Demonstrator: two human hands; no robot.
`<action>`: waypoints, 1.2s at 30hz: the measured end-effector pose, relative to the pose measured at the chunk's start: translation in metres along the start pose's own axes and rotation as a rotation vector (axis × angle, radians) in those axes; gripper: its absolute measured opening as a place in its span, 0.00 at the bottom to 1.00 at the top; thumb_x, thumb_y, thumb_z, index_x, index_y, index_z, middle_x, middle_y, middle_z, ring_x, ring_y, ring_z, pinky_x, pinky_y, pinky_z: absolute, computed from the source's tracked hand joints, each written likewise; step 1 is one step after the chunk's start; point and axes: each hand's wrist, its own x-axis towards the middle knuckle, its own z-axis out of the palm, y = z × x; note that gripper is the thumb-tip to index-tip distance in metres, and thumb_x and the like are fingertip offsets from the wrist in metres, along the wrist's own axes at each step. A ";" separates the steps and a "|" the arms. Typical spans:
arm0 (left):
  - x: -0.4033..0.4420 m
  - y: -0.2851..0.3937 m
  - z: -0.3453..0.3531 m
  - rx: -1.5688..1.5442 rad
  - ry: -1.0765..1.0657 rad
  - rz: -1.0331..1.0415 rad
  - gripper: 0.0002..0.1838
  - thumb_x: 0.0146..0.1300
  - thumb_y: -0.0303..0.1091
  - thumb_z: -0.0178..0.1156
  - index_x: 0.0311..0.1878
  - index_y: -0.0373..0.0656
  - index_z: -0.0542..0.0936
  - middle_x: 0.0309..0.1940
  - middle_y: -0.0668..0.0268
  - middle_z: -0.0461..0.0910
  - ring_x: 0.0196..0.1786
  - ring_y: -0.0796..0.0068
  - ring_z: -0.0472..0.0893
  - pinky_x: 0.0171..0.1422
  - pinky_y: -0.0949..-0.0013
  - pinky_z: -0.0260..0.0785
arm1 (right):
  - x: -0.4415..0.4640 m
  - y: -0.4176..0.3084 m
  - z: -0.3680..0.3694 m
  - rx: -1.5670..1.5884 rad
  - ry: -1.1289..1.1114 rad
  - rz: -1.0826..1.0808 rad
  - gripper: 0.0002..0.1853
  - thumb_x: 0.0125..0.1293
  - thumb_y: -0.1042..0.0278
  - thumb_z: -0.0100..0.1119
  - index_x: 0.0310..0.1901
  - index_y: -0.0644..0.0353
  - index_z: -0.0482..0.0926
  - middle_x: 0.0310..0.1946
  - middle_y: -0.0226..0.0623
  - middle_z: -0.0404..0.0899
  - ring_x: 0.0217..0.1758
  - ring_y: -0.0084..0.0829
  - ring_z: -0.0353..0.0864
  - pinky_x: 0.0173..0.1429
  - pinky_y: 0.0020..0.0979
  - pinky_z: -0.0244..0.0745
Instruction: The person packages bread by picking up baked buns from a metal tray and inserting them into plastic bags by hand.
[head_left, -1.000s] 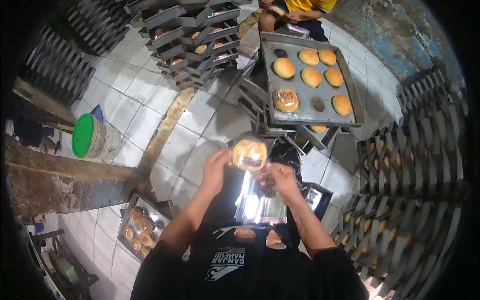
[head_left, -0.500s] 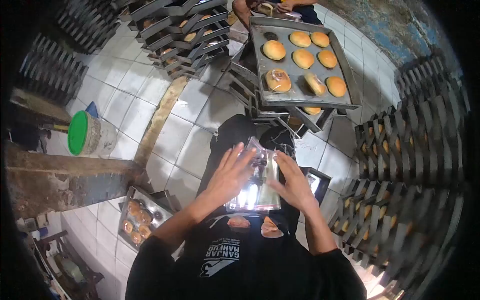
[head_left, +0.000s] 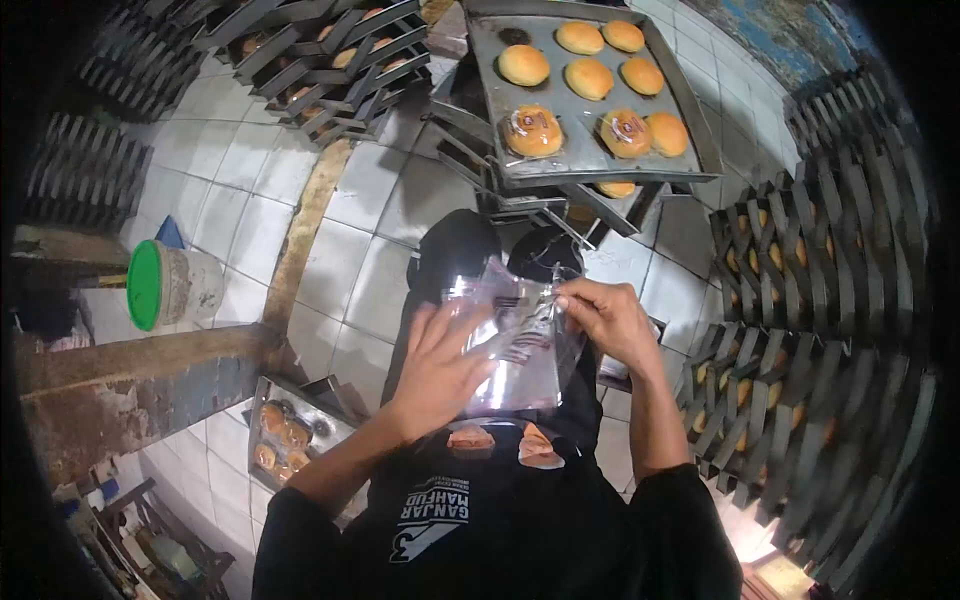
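A stack of clear plastic bags (head_left: pixel 525 380) with dark printing lies on my lap. My left hand (head_left: pixel 440 370) rests with spread fingers over the left part of the stack, slightly blurred. At the upper right edge, my right hand (head_left: pixel 612 318) pinches a plastic bag (head_left: pixel 570 335) between thumb and fingers. Beyond my knees, a metal tray (head_left: pixel 600 172) holds several golden buns. Two of them, a left wrapped bun (head_left: pixel 533 132) and a right wrapped bun (head_left: pixel 625 133), sit in printed clear plastic at the near side.
Stacked metal trays with buns stand at the right (head_left: pixel 770 260) and upper left (head_left: pixel 330 70). A lower-left tray (head_left: pixel 262 440) holds wrapped buns. Left of me are a bucket with a green lid (head_left: pixel 146 285) and a worn wooden beam (head_left: pixel 140 345).
The right wrapped bun was tilted on edge and now lies flat on the tray. My right hand has closed on a bag's edge. My left hand has moved slightly down. The view has shifted.
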 end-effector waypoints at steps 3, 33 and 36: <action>-0.009 0.007 0.003 0.279 -0.034 -0.051 0.27 0.68 0.45 0.64 0.70 0.53 0.78 0.84 0.55 0.50 0.85 0.39 0.44 0.80 0.24 0.36 | 0.020 0.019 -0.001 -0.306 0.148 -0.345 0.09 0.69 0.69 0.66 0.47 0.61 0.87 0.36 0.39 0.87 0.36 0.40 0.87 0.41 0.35 0.80; 0.102 -0.055 0.001 -1.580 0.525 -0.474 0.12 0.81 0.38 0.52 0.49 0.39 0.79 0.34 0.61 0.85 0.34 0.71 0.85 0.42 0.68 0.79 | 0.204 0.132 -0.170 -0.376 0.530 0.094 0.32 0.60 0.54 0.76 0.58 0.66 0.75 0.50 0.49 0.84 0.54 0.42 0.85 0.59 0.41 0.77; 0.101 -0.069 0.011 -1.710 0.571 -0.443 0.12 0.80 0.38 0.53 0.51 0.39 0.78 0.41 0.60 0.85 0.42 0.67 0.87 0.46 0.63 0.81 | 0.181 0.113 -0.167 -0.097 0.568 -0.022 0.32 0.60 0.58 0.76 0.62 0.60 0.72 0.51 0.43 0.81 0.57 0.36 0.82 0.61 0.35 0.76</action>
